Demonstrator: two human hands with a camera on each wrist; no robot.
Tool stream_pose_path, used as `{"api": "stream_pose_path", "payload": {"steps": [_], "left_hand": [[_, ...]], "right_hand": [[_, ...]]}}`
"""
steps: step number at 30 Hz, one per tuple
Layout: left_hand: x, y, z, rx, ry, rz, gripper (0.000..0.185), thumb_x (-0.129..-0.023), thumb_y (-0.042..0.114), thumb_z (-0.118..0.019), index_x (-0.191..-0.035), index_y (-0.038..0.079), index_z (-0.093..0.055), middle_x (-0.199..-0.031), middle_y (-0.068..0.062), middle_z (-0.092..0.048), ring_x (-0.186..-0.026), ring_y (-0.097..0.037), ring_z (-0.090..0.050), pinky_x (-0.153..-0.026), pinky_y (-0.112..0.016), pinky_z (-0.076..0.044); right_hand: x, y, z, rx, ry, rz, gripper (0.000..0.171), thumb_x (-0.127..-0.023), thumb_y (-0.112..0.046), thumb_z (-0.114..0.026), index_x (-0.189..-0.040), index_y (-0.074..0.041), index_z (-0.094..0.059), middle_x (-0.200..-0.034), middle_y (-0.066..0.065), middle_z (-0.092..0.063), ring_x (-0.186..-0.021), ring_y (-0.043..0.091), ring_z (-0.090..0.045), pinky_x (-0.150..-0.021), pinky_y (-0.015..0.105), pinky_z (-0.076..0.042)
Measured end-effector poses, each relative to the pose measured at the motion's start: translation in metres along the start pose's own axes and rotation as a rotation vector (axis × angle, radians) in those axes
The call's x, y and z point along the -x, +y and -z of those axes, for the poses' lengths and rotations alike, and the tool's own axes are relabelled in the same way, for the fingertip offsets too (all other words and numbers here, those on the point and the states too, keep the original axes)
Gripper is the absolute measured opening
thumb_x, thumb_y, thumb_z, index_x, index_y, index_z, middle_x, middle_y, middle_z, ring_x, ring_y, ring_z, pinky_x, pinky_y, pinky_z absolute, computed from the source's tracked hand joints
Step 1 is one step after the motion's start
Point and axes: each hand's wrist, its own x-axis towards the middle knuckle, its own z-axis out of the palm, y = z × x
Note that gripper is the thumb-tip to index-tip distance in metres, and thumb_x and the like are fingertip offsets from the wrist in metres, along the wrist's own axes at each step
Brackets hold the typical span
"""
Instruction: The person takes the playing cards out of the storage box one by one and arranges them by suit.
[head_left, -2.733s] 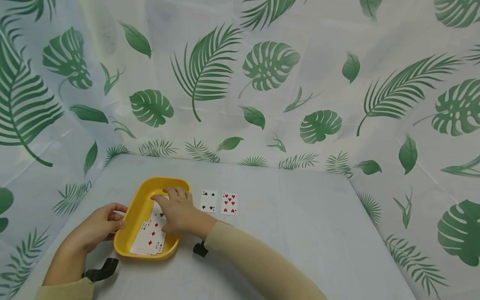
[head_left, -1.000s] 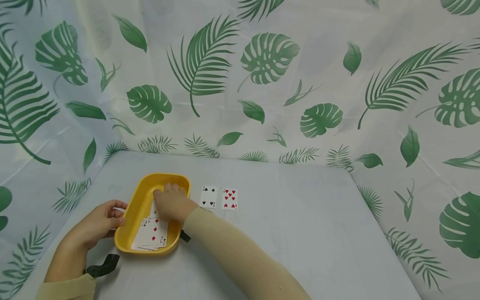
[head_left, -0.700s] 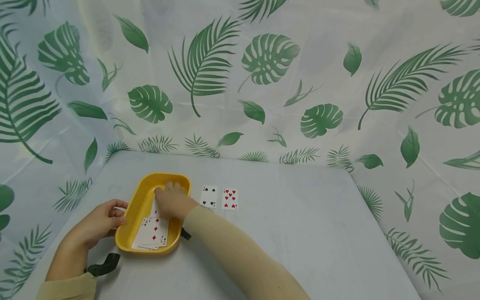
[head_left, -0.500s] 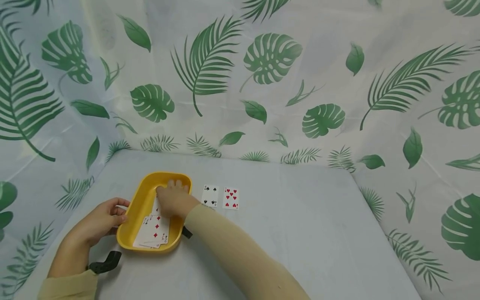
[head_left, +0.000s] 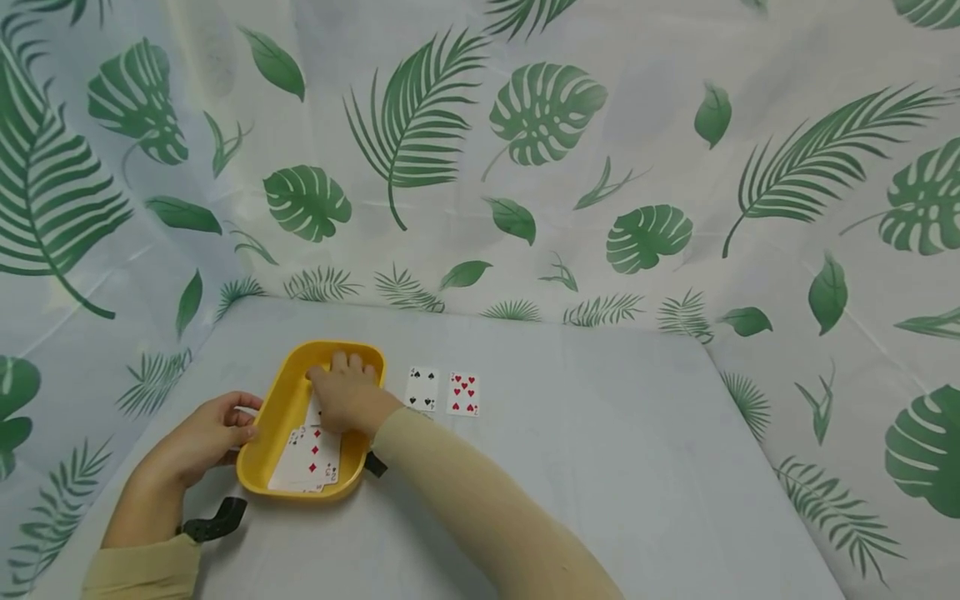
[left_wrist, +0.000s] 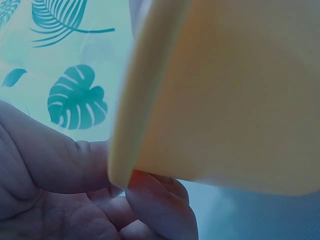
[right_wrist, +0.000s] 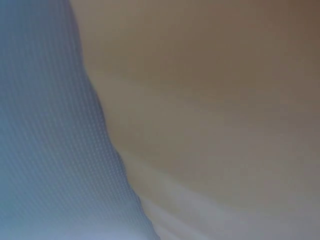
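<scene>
A yellow tray [head_left: 279, 410] sits at the table's near left and holds several face-up playing cards [head_left: 311, 458]. My left hand [head_left: 213, 429] grips the tray's left rim. In the left wrist view the thumb [left_wrist: 75, 160] lies against the tray wall [left_wrist: 225, 100], and the fingers [left_wrist: 160, 200] curl under it. My right hand [head_left: 345, 396] reaches into the tray's far half, its fingers lying on the cards there with the tips hidden. The right wrist view shows only a blurred tray wall [right_wrist: 210, 100] and the cloth [right_wrist: 45, 140].
Two cards lie face up just right of the tray, a four of spades [head_left: 422, 389] and a seven of hearts [head_left: 462, 394]. A grey cloth covers the table [head_left: 600, 467]. A leaf-print curtain [head_left: 525, 167] closes the back and both sides.
My right hand has slid toward the tray's far end over the cards. The left hand keeps its grip on the rim. The two cards on the table have not moved.
</scene>
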Motion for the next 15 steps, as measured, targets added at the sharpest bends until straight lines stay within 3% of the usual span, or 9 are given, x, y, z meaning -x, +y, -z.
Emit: {"api": "stream_pose_path", "payload": {"steps": [7,15], "left_hand": [[-0.001,-0.001,0.001,-0.007,-0.002,-0.006,0.047,-0.106,0.001,-0.056,-0.148,-0.009,-0.037,-0.105,-0.014,-0.058,-0.089,-0.024,-0.061,-0.074,-0.033,-0.06],[-0.001,-0.002,0.0,-0.007,-0.014,-0.015,0.047,-0.106,0.0,-0.055,-0.148,-0.011,-0.036,-0.106,-0.015,-0.06,-0.089,-0.023,-0.062,-0.074,-0.034,-0.061]], "right_hand": [[0.004,0.0,0.003,-0.02,0.014,0.025,0.078,-0.092,-0.034,-0.084,-0.157,-0.047,-0.043,-0.151,-0.005,-0.045,-0.123,0.019,-0.038,-0.113,0.039,-0.035],[0.011,0.002,0.007,-0.013,0.036,0.088,0.083,-0.088,-0.046,-0.087,-0.157,-0.048,-0.043,-0.153,-0.008,-0.044,-0.133,0.016,-0.039,-0.117,0.036,-0.036]]}}
